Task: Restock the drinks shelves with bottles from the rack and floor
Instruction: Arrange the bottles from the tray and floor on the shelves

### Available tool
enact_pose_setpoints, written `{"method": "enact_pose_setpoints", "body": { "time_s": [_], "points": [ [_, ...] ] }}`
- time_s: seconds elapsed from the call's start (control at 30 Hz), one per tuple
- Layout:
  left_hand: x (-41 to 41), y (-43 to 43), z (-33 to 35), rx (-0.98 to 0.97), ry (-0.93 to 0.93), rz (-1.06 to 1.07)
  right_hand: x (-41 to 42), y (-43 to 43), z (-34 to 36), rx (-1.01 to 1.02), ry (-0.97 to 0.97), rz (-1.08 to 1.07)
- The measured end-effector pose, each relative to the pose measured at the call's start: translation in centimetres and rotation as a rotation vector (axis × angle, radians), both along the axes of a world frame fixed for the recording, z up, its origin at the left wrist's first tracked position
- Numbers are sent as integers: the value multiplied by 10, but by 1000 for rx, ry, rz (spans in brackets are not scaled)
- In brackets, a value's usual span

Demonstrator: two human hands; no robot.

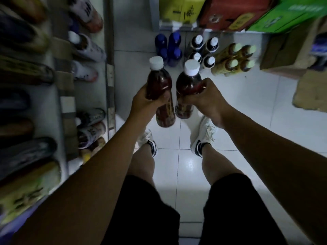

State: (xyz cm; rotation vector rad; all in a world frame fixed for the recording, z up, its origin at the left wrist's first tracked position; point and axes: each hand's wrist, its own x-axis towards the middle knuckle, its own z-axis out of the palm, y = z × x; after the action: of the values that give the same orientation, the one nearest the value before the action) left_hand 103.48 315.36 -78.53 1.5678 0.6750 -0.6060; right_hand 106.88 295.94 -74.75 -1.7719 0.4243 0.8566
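Both hands loaded. My left hand [150,100] is wrapped round the middle of the left bottle [159,84], a dark brown drink with a white cap, thumb across the front. My right hand [208,101] is curled round the right bottle [187,84], same kind, gripping high, just under the shoulder. Both bottles are in the air in front of me over the tiled floor [247,112], caps pointing away. Their lower ends are just beside each other, touching or not I can't tell.

The drinks shelves [109,76] run down my left side, with shelf bottles [88,48] in white labels already on them. That side is blurred, so labels are unreadable. More stock stands on the floor ahead: blue bottles [169,45], white-capped dark bottles [203,48] that look like mine, and pale-capped bottles [233,59] beside a cardboard box [283,55].

Step in hand, as I judge it: get this pair onto the shelf.
- Turn left and find the row with the matching product.
- The left hand is nearer, so place that bottle first, one at a time.
- Keep the two bottles apart so they don't knock.
- The right grip sits high with most of the bottle below it, so firm it up before swinging.
- Set the base down first, label out, and slide it back without tipping the neighbours
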Motion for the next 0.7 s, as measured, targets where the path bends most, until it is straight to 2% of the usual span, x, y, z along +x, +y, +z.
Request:
{"method": "enact_pose_setpoints", "body": {
  "time_s": [0.13, 0.4, 0.5, 0.6, 0.7],
  "points": [
    [-16, 7, 122, -103, 23, 76, -13, 10, 115, 145, 0, -46],
    [10, 26, 323, -295, -40, 213, -3, 36, 294, 434, -20, -417],
    [29, 34, 388, -370, -177, 188, 16, 45, 352, 560, -51, -445],
    [45, 38, 441, -469, -291, 198, 34, 53, 403, 596, -80, -427],
    [61, 40, 483, -582, -337, 194, 48, 62, 447, 654, -145, -371]
  ]
}}
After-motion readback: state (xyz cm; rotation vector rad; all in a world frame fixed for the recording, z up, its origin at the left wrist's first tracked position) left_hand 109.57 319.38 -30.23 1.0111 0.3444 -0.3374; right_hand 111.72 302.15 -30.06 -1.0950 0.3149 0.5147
